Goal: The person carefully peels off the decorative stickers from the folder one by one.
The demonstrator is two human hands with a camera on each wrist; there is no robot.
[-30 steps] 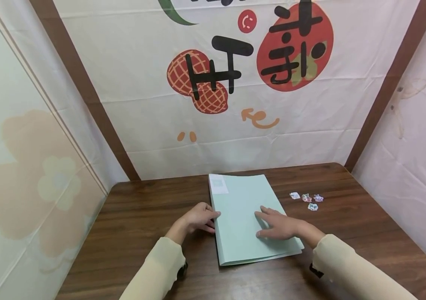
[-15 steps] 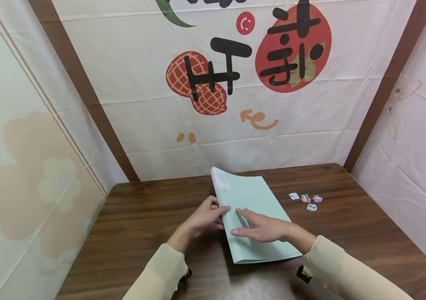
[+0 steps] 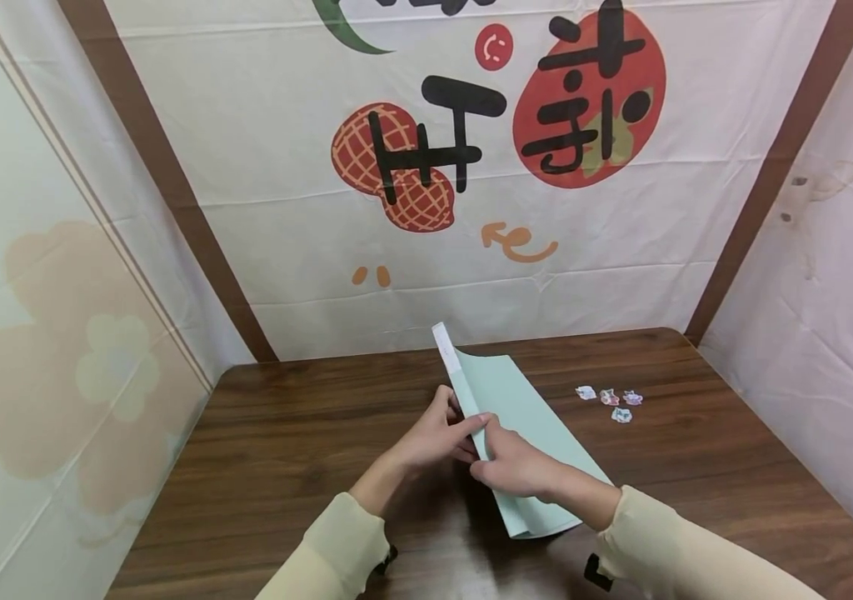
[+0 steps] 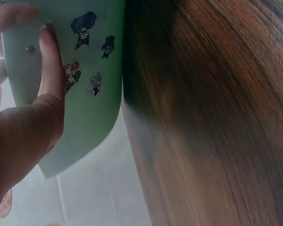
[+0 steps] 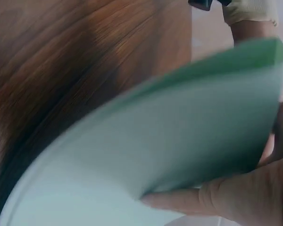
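Observation:
A mint-green folder [image 3: 535,425] stands tilted on the table, its spine edge raised and its cover bowed toward the right. My left hand [image 3: 426,433] grips the spine, thumb on top and fingers beneath. Close beside it, my right hand [image 3: 520,462] holds the same spine edge. In the left wrist view, several dark cartoon stickers show on the folder's outer face [image 4: 92,117], near my left hand [image 4: 28,127]. The right wrist view, slightly blurred, has a digit of my right hand [image 5: 240,195] pressing into the bent cover [image 5: 146,136].
Several small loose stickers [image 3: 610,397] lie on the brown wooden table [image 3: 284,450], to the right of the folder. A white printed cloth [image 3: 306,275] hangs behind the table, with further cloth panels at both sides.
The folder has gone from lying flat to tilted, its spine raised and shifted right. My left hand moved right with it; my right hand slid left from the cover to the spine and took hold.

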